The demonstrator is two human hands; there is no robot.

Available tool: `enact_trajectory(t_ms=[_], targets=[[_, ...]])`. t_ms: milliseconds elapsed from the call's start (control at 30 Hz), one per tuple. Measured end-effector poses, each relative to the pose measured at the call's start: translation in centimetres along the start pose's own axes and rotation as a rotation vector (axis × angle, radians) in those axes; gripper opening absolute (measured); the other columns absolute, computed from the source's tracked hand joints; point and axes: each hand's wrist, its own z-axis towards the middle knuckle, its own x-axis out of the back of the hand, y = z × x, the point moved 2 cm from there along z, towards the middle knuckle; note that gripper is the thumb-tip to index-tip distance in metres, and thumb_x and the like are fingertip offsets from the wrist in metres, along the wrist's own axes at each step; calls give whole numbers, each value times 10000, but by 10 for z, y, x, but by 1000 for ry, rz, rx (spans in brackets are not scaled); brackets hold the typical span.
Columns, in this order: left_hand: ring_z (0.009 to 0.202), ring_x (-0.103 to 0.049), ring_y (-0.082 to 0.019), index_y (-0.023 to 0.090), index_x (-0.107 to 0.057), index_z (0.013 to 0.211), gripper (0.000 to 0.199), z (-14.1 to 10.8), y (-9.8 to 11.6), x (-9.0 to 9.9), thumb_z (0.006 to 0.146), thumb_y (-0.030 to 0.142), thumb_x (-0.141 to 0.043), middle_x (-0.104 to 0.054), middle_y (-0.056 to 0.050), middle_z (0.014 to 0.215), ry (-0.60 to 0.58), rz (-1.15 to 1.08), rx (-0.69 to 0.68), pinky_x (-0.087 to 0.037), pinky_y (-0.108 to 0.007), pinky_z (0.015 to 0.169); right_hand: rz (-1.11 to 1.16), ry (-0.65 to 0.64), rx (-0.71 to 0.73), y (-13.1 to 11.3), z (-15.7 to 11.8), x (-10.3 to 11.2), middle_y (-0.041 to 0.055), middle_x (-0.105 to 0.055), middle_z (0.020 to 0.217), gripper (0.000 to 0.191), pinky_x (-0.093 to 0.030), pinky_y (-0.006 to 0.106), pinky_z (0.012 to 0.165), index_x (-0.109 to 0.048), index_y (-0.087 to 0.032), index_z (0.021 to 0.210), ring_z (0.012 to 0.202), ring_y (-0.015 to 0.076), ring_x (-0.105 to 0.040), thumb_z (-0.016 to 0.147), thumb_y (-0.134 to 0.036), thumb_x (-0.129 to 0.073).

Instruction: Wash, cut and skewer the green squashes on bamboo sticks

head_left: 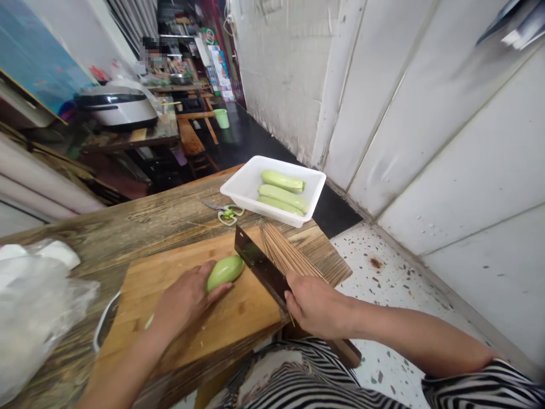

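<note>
Left grip (187,301): fingers curled over one pale green zucchini (225,271), closed on it and pressing it to the chopping board (204,324). That zucchini lies flat, long axis running up and to the right, far end just beside the cleaver blade; can't tell if they touch. Right grip (317,304): fingers curled, sitting over the back end of the cleaver (255,267) and the near end of a fanned bundle of thin bamboo skewers (289,253). Can't tell if it's closed on the cleaver's handle, since the hand hides that part. Cleaver is one, dark blade, tilted, edge toward the board, standing between the zucchini and the skewers. Skewers are too many to count; they point back toward the far bench edge. Board sits on a rough wooden bench (128,224). Past the board, one white plastic tray (272,190) holds three more zucchini, laid side by side, long axes roughly parallel, so four in view. Beside the tray: one small blade (212,204) and pale green scraps (229,214). Left of the board, a crumpled plastic bag (34,318) blocks that side. Farther off: one rice cooker (117,106), one green cup (221,118), one person (153,57) at a far table, too blurred for detail. White panelled wall (426,125) runs along the right.
</note>
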Motion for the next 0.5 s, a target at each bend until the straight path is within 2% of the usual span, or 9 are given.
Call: enact_trajectory(t_ms=[333, 433, 500], targets=[[974, -616, -325, 132, -483, 1271, 682, -4, -1, 4, 841, 647, -363, -649, -171, 1053, 12, 14, -12, -457, -379, 818, -32, -79, -37, -15, 11, -7, 144, -698, 801, 213, -340, 271, 515, -525, -82, 1016, 675, 224, -658, 846, -187, -452], [970, -616, -344, 128, -497, 1271, 707, -7, -1, 5, 823, 663, -384, -655, -176, 1049, 4, -34, 0, -461, -411, 830, -55, -71, -45, -14, 14, 1, 137, -703, 828, 198, -346, 267, 531, -551, -94, 990, 703, 222, -659, 854, -191, -443], [1001, -609, -352, 150, -508, 1271, 711, -8, -1, 5, 802, 675, -413, -657, -164, 1078, 11, -77, 20, -462, -427, 850, -107, -5, -77, -11, 11, 11, 125, -700, 801, 193, -320, 275, 520, -550, -100, 976, 670, 217, -644, 867, -187, -417]])
